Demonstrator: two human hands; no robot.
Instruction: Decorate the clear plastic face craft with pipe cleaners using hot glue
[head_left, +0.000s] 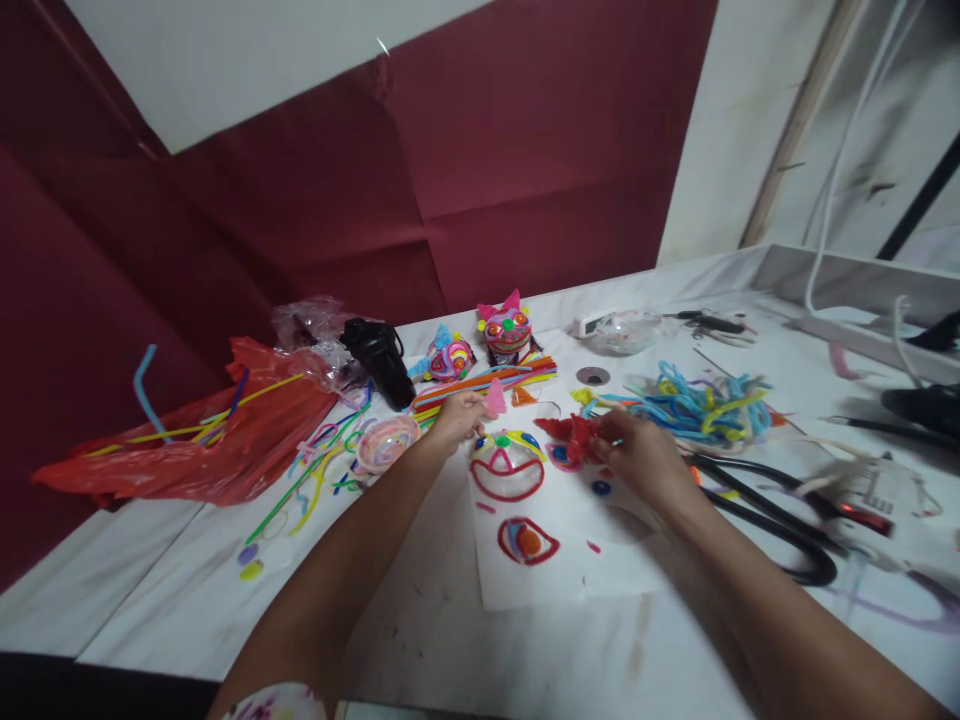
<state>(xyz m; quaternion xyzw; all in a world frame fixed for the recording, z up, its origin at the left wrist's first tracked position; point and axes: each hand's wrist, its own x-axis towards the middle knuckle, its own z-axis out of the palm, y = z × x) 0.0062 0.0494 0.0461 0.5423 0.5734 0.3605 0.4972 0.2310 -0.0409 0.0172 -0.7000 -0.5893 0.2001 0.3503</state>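
left hand (459, 417) pinching pink piece (495, 397), table edge (757, 262) far

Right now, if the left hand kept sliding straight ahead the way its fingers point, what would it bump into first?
The left hand holds a small pink piece and points away and to the right. Straight on, it would probably meet the bundle of straight pipe cleaners first, with the pink-eared craft figure behind. Depth is hard to judge here.

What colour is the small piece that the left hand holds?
Pink. The piece in the left hand shows in the head view.
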